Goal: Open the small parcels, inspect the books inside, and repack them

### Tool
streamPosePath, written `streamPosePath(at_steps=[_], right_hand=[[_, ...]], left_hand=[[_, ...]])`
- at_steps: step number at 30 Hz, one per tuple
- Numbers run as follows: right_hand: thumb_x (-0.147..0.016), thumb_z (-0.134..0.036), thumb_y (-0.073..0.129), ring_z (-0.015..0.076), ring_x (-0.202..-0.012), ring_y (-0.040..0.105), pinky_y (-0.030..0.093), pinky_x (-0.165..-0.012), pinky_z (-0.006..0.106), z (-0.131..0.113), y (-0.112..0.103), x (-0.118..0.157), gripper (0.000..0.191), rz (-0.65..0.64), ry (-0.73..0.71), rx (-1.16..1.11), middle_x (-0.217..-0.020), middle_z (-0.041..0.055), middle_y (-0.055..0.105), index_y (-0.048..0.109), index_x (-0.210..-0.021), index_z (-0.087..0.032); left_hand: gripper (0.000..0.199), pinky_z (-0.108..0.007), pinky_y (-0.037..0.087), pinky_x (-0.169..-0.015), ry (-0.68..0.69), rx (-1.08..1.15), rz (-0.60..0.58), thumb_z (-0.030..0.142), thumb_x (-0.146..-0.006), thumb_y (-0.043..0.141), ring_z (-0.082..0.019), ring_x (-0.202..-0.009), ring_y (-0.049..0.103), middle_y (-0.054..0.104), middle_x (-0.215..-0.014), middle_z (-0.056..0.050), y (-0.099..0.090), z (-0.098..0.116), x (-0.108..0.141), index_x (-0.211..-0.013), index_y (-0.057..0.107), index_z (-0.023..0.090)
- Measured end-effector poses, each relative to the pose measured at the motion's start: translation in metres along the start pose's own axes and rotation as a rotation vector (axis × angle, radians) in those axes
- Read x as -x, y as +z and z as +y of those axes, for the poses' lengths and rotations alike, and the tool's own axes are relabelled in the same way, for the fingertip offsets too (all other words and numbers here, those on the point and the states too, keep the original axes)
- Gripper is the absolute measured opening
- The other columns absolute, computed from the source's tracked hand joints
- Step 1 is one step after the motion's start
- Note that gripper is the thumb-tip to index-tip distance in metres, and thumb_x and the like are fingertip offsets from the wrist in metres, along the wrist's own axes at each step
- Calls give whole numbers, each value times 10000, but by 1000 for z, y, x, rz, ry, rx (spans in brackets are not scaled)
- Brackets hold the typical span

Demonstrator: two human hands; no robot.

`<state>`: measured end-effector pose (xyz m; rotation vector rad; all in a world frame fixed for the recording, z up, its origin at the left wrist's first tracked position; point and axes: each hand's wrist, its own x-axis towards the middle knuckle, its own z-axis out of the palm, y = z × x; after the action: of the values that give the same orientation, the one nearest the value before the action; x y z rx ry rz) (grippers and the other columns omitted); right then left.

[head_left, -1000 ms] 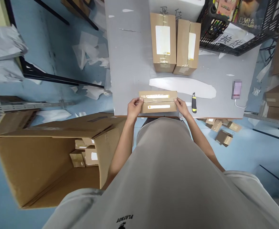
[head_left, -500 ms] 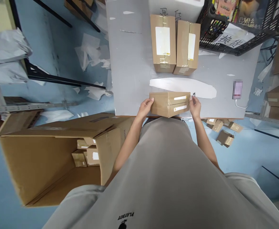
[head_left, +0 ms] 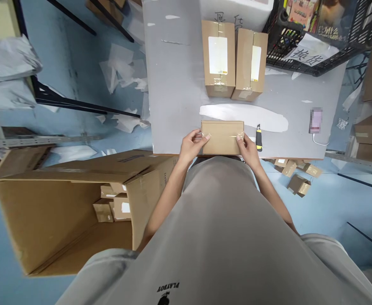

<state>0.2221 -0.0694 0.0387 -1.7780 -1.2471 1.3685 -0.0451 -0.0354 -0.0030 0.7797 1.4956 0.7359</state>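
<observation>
A small brown cardboard box [head_left: 223,138] is held between both hands at the table's near edge, a plain long face turned up and clear tape at its ends. My left hand [head_left: 192,145] grips its left end, thumb on the top face. On the right end, my right hand [head_left: 248,150] holds it the same way, its thumb pressed on the tape. Just right of that hand lies a black and yellow utility knife [head_left: 259,139] on the table. Behind the box is a long white patch [head_left: 243,116] on the tabletop.
Two taped cardboard boxes with white labels, a left one [head_left: 218,84] and a right one [head_left: 250,87], stand farther back. A black crate [head_left: 319,67] holds books. A phone [head_left: 315,120] with a cable lies at right. A large open carton [head_left: 62,220] on the left contains several small boxes.
The box has been turned, so its plain face now shows instead of the labelled one. My right hand has moved left, and the utility knife beside it is now in plain view.
</observation>
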Motion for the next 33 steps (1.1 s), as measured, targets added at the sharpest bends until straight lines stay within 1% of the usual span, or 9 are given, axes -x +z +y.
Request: streamPosePath(at_steps=[5, 10, 13, 16, 19, 23, 27, 30, 33], right_hand=[[-989, -1014, 491, 382, -1392, 741, 587, -1222, 486, 2, 17, -24, 940, -54, -4, -26, -1470, 98, 832, 807, -1411, -235], [-996, -1020, 454, 375, -1347, 765, 585, -1191, 483, 10, 28, -41, 915, -39, -21, 22, -1402, 94, 855, 836, -1352, -269], [-986, -1027, 460, 369, -1325, 765, 587, -1186, 470, 16, 20, -45, 935, -62, -32, 14, -1369, 97, 864, 850, -1312, -242], [-940, -1051, 510, 371, -1335, 752, 591, -1197, 478, 26, 2, -48, 954, -59, -14, -26, -1314, 99, 874, 865, -1241, -218], [-915, -1047, 563, 377, -1329, 755, 591, -1213, 512, 41, -21, -51, 935, -15, 34, -67, -1295, 108, 874, 867, -1215, -215], [-885, -1033, 608, 408, -1390, 728, 541, -1284, 583, 59, -51, -52, 989, 182, 43, 0, -1423, 191, 825, 838, -1314, -172], [-940, -947, 637, 417, -1569, 617, 485, -1339, 643, 62, -69, -40, 1009, 409, 21, 99, -1665, 244, 668, 718, -1565, -159], [-1045, -881, 565, 370, -1705, 495, 381, -1428, 623, 54, -69, -28, 905, 353, -32, 124, -1762, 176, 599, 669, -1652, -218], [-1045, -906, 554, 353, -1781, 378, 257, -1490, 596, 47, -62, -23, 962, 277, -7, 146, -1848, 136, 502, 599, -1730, -232]], left_hand=[[671, -423, 634, -1070, -2, -106, 65, 535, -828, 976, -297, -1146, 779, 818, -1246, -123, -17, 3, -8, -1363, 808, 166], [676, -407, 631, -1047, -31, -63, 93, 574, -829, 979, -285, -1109, 769, 811, -1229, -129, -19, -4, -21, -1339, 812, 163], [700, -405, 637, -1036, -39, -11, 59, 669, -836, 960, -277, -1106, 774, 805, -1244, -130, -20, -10, -23, -1317, 809, 184], [715, -424, 646, -1033, -90, 118, 11, 810, -925, 810, -273, -1102, 794, 804, -1285, -161, -21, -19, -26, -1289, 798, 195], [672, -429, 638, -1046, -153, 155, 41, 807, -951, 776, -290, -1171, 795, 802, -1347, -195, -16, -33, -35, -1231, 787, 196], [511, -433, 606, -1092, -251, 85, 81, 688, -952, 793, -317, -1299, 752, 809, -1384, -190, 1, -48, -50, -1129, 775, 209], [527, -475, 573, -1162, -258, 95, -41, 705, -927, 782, -330, -1295, 765, 837, -1302, -195, 24, -50, -56, -1081, 780, 200], [570, -481, 583, -1168, -237, 170, -189, 740, -898, 813, -323, -1255, 791, 855, -1244, -187, 37, -45, -53, -1091, 790, 204], [549, -471, 611, -1139, -206, 176, -239, 703, -894, 846, -315, -1237, 801, 864, -1216, -153, 43, -39, -47, -1116, 802, 203]])
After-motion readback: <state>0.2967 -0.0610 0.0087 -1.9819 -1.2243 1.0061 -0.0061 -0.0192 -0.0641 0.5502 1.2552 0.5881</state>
